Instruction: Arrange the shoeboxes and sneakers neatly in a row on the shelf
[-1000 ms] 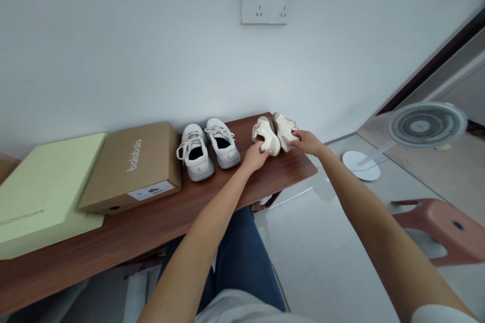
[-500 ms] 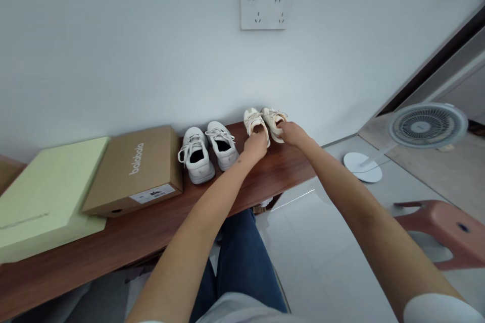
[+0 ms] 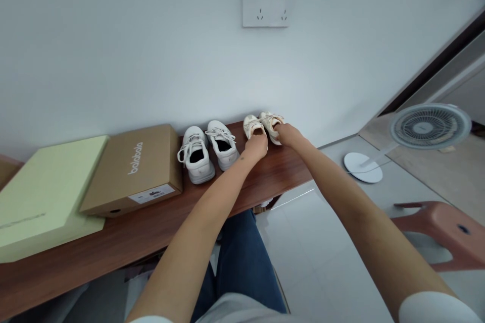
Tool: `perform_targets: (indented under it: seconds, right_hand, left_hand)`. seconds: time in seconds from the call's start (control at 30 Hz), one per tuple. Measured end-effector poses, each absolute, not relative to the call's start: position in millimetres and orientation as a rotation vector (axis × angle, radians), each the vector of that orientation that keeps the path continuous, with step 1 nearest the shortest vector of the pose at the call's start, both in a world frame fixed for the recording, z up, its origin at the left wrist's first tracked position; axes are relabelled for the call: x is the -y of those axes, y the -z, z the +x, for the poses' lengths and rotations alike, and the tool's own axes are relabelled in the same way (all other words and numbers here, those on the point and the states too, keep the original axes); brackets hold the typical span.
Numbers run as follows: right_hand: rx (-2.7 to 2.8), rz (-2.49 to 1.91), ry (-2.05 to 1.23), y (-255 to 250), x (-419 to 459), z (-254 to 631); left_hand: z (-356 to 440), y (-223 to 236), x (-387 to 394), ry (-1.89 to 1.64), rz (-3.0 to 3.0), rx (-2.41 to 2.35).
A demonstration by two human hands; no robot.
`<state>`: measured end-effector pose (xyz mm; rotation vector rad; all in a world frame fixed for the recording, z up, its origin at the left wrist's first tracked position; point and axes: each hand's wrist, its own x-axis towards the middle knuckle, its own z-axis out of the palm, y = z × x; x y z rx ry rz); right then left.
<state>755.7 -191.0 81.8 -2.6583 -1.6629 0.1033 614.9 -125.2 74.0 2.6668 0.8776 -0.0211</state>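
Observation:
Two cream sneakers stand side by side near the right end of the brown wooden bench (image 3: 280, 174), toes toward the wall. My left hand (image 3: 256, 146) grips the heel of the left cream sneaker (image 3: 251, 123). On the right cream sneaker (image 3: 270, 119), my right hand (image 3: 287, 135) is closed at the heel opening, its fingertips partly hidden inside. To the left sits a pair of white sneakers, the nearer-left white sneaker (image 3: 200, 169) and its mate, the other white sneaker (image 3: 224, 149), with laces on top; neither is touched.
A brown shoebox (image 3: 155, 161) and a pale green box (image 3: 71, 171) occupy the bench's left part. A socket panel (image 3: 268, 5) is on the wall. Rightward on the floor stand a white fan (image 3: 428, 126) and a pink stool (image 3: 447, 222).
The cream sneakers have come slightly down toward the bench surface and my body, with both hands still on them. The white sneakers and boxes have not moved.

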Motion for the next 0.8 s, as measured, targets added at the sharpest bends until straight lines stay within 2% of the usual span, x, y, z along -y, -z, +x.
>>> perform_targets:
  seconds: [0.6, 0.8]
  right_hand:
    - [1.699, -2.693, -0.071, -73, 195, 751]
    - [1.663, -2.607, 0.103, -95, 196, 752]
  left_hand:
    - [622, -65, 125, -0.029, 2.714, -0.869]
    - [615, -88, 126, -0.276, 2.768, -0.847]
